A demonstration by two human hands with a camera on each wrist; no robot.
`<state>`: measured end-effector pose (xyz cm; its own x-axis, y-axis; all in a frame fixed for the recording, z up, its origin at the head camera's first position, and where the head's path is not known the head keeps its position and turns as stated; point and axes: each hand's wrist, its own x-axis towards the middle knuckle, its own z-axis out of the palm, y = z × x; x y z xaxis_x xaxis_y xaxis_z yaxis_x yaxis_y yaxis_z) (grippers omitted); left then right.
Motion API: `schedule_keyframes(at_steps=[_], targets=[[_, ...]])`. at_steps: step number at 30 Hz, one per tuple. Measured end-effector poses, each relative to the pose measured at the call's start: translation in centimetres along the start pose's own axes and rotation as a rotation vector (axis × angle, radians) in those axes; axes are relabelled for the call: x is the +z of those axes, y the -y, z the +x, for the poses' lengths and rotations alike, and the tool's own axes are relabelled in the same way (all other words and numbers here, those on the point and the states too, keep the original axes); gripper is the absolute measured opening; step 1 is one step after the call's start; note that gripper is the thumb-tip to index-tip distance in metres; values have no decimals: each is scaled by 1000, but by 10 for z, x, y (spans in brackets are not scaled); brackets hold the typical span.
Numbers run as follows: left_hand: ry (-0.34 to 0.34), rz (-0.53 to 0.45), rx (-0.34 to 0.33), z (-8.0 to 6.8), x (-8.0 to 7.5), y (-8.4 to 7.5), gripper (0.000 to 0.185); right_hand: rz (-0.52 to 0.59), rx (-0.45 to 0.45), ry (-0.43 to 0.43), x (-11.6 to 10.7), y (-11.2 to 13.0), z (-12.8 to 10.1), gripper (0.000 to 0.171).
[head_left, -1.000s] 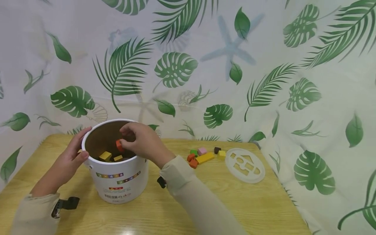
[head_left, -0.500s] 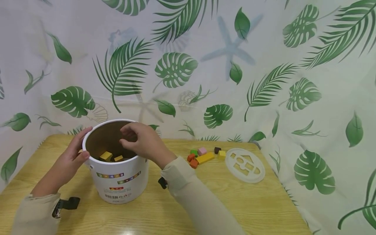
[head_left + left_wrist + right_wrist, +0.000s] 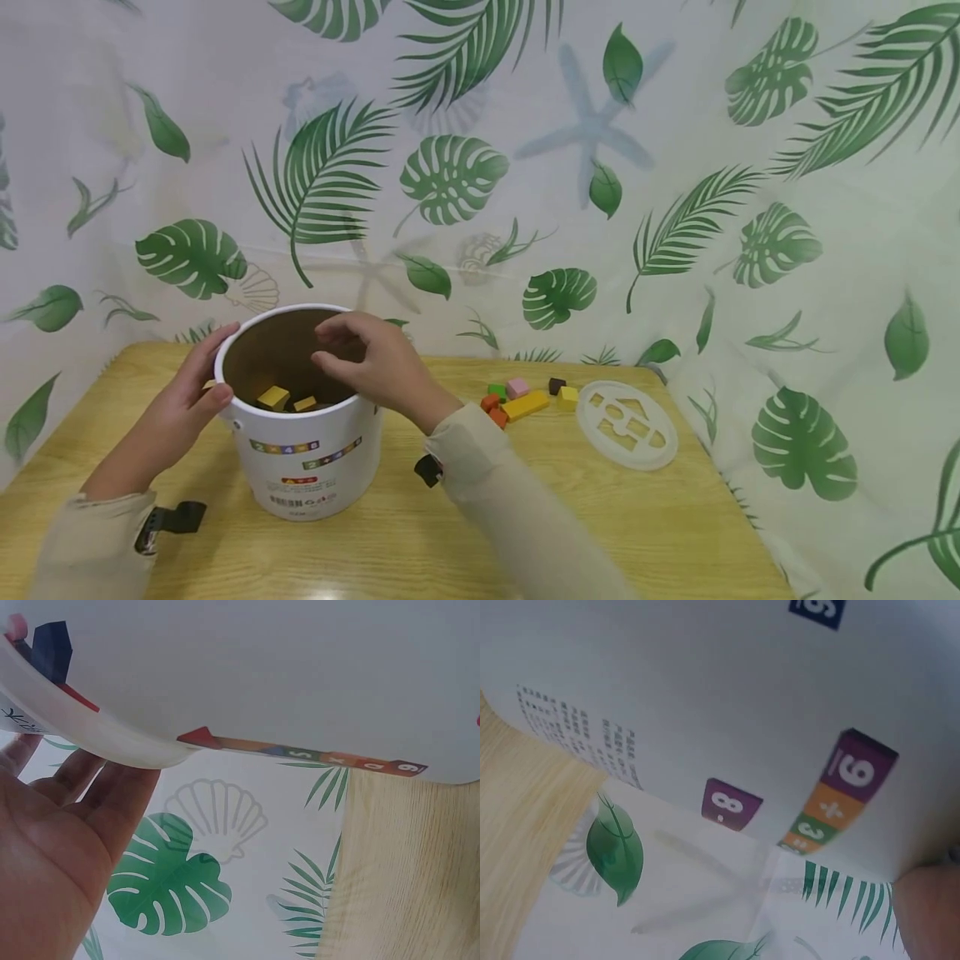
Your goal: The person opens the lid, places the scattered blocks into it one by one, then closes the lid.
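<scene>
Although its fine print is too blurred to read, the white bucket (image 3: 300,433) bears coloured strips that look like "2×4=8" and "2+4=6" above a barcode (image 3: 288,502); the right wrist view adds "6÷3=" and a purple "8" tile (image 3: 732,802). It stands upright on the table (image 3: 600,533), long axis vertical, mouth upward. The left hand (image 3: 180,407) spreads along its rim, thumb and fingers wide apart. Over the mouth, the right hand (image 3: 378,362) has a gap between thumb and fingers, its grip holding nothing visible; yellow blocks (image 3: 273,398) lie lower, inside the bucket.
</scene>
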<state>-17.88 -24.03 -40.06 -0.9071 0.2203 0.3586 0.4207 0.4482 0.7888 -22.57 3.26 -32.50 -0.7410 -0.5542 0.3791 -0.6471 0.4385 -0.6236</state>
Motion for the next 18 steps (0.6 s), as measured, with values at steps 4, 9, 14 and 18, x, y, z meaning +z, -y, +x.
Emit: schedule_keyframes(at_steps=[4, 9, 14, 18], targets=[[8, -7, 0, 1, -1, -2, 72, 18, -75, -9, -13, -8, -15, 35], [-2, 15, -7, 1, 1, -2, 72, 94, -139, -99, -40, -33, -45, 34], [-8, 8, -2, 0, 1, 0, 73, 19, -65, -56, -74, -77, -87, 33], [-14, 8, -1, -1, 2, 1, 73, -59, 109, -4, -97, -115, -129, 33]])
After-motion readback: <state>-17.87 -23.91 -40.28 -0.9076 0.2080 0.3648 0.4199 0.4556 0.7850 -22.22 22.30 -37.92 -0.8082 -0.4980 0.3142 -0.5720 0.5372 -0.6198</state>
